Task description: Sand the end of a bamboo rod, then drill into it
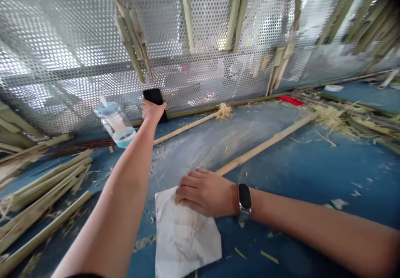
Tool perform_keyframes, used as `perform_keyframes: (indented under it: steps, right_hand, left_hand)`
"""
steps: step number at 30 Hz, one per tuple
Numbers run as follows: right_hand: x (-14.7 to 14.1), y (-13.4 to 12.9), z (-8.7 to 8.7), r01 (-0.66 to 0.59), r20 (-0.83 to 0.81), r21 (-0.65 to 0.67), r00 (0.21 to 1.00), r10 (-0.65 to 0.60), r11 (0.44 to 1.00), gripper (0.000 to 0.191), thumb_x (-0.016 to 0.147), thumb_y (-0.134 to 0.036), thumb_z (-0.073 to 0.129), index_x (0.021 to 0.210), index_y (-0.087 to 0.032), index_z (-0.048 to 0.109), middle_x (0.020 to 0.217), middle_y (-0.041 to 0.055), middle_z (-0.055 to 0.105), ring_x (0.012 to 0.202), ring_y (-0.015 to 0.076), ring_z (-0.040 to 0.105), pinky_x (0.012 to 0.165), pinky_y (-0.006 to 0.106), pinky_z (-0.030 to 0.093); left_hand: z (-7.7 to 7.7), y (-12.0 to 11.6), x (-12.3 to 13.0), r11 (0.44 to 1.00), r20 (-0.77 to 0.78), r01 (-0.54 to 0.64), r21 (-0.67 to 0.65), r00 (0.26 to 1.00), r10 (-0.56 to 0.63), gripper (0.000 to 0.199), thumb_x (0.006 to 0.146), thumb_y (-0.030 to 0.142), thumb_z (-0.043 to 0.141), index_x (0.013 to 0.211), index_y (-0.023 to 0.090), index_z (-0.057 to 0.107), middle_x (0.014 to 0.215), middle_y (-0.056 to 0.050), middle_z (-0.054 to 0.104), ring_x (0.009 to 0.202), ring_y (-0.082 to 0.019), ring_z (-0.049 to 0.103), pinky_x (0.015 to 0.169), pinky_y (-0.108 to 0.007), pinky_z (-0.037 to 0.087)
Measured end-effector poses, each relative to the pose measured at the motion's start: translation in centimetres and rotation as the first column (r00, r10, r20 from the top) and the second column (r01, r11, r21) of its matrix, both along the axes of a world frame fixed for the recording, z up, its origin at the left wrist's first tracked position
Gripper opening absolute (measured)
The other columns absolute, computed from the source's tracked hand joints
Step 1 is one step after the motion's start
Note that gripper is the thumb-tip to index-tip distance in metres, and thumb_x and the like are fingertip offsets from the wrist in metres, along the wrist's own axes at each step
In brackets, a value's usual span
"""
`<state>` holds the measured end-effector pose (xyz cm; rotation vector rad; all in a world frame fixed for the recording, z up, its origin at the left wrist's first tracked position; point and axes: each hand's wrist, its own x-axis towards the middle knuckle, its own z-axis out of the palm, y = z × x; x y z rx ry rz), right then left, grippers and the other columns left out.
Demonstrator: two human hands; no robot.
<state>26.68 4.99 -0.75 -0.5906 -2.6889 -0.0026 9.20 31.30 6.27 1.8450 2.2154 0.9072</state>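
Observation:
My left hand [152, 110] reaches far forward and grips a black phone [153, 96], which stands upright by the perforated metal panel. My thumb is on the phone's right side, with the other fingers at its left. Close to the left forearm is a clear plastic cup [116, 124] with a light-blue lid. My right hand [206, 191], with a watch on the wrist, is closed around the near end of a long pale stick [262, 145]. The stick's far end carries frayed, straw-like fibres [329, 116]. Under the right hand lies a crumpled white sheet [184, 244]; whether cloth or paper, I cannot tell.
A second stick [187, 127] with a frayed tuft lies behind. Split stalks [50, 182] are piled at the left. Other stalks [236, 13] lean on the perforated panel [78, 28]. A red object [290, 100] sits at the back right. Scraps litter the blue surface [296, 178].

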Motion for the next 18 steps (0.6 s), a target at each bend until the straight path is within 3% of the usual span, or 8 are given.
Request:
perform_keyframes:
  steps: [3,6,14,18]
  right_hand:
    - [-0.1,0.1,-0.1,0.001,-0.01,-0.004,1.0,-0.001,1.0,0.031,0.102,-0.035,0.036,0.109,-0.018,0.061,0.101,0.0061,0.064,0.088,0.0191,0.052,0.077,0.035,0.04]
    - [0.0,0.1,0.1,-0.001,0.007,-0.016,1.0,0.001,1.0,0.03,0.102,-0.034,0.038,0.11,-0.017,0.061,0.101,0.0062,0.065,0.088,0.0195,0.051,0.077,0.035,0.039]
    - [-0.1,-0.1,0.4,0.021,0.024,-0.02,0.999,-0.02,1.0,0.029,0.1,-0.036,0.042,0.107,-0.016,0.062,0.098,0.0069,0.064,0.086,0.0195,0.05,0.078,0.034,0.04]
    - [-0.1,-0.1,0.1,0.023,0.005,-0.011,1.0,-0.023,1.0,0.029,0.1,-0.037,0.041,0.107,-0.017,0.061,0.098,0.0058,0.063,0.085,0.0187,0.049,0.077,0.034,0.039]
  left_hand:
    - [-0.8,0.8,0.1,0.991,-0.017,-0.121,0.064,0.992,0.123,0.039,0.094,0.035,0.061,0.128,0.016,0.055,0.13,-0.011,0.056,0.111,-0.026,0.059,0.092,-0.048,0.051]
    - [-1.6,1.1,-0.5,0.985,-0.03,-0.145,0.095,0.988,0.148,0.039,0.094,0.035,0.061,0.128,0.016,0.055,0.13,-0.011,0.056,0.111,-0.026,0.059,0.092,-0.048,0.051]
    - [-3.2,0.1,-4.9,0.995,-0.066,0.068,0.066,0.996,-0.064,0.036,0.095,0.033,0.061,0.126,0.017,0.056,0.126,-0.01,0.059,0.105,-0.024,0.062,0.088,-0.044,0.054]
    - [-4.3,0.1,-5.8,0.994,-0.066,0.099,0.044,0.993,-0.096,0.036,0.095,0.033,0.061,0.126,0.017,0.056,0.126,-0.01,0.058,0.107,-0.024,0.061,0.088,-0.045,0.054]
